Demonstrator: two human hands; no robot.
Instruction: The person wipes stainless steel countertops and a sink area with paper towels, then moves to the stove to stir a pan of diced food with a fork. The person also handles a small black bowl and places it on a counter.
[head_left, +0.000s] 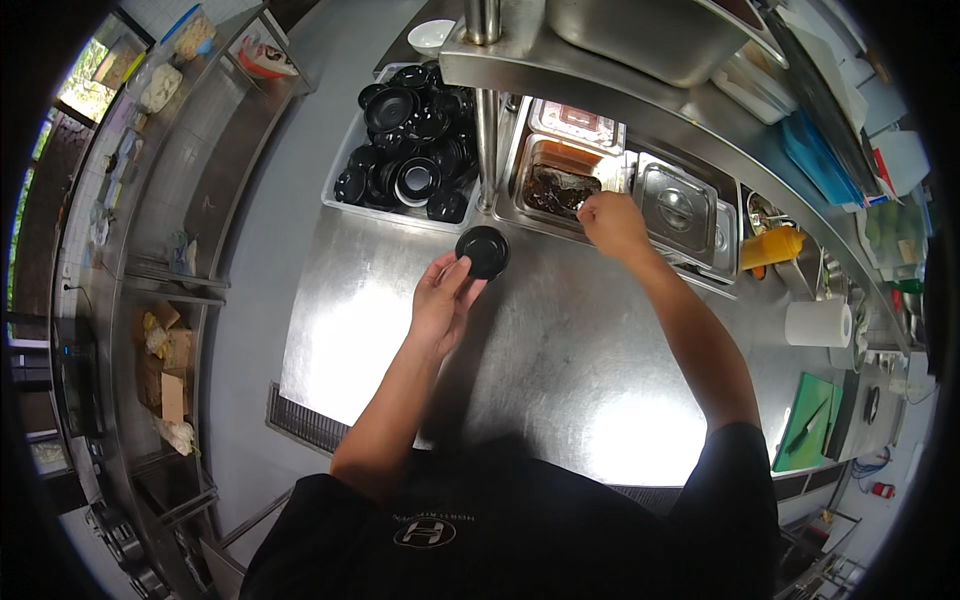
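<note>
My left hand (444, 300) holds a small round black sauce dish (483, 253) by its near rim, thumb on top, above the steel worktop (555, 322). The inside of the dish faces up. Over the near right corner of a steel food pan (551, 146), my right hand (616, 223) has its fingers curled in. Whatever it may grip is hidden by the hand. Dark brown sauce (559, 187) lies in the bottom of that pan. Left of the pans, a clear plastic tub (352, 204) is heaped with black dishes (420, 131).
A steel post (487, 150) and overhead shelf (517, 64) stand close behind the pans. Lidded pans (675, 206) sit right of my right hand, then a yellow squeeze bottle (772, 247) and a paper roll (817, 324). A knife (808, 427) rests on a green cutting board (791, 442).
</note>
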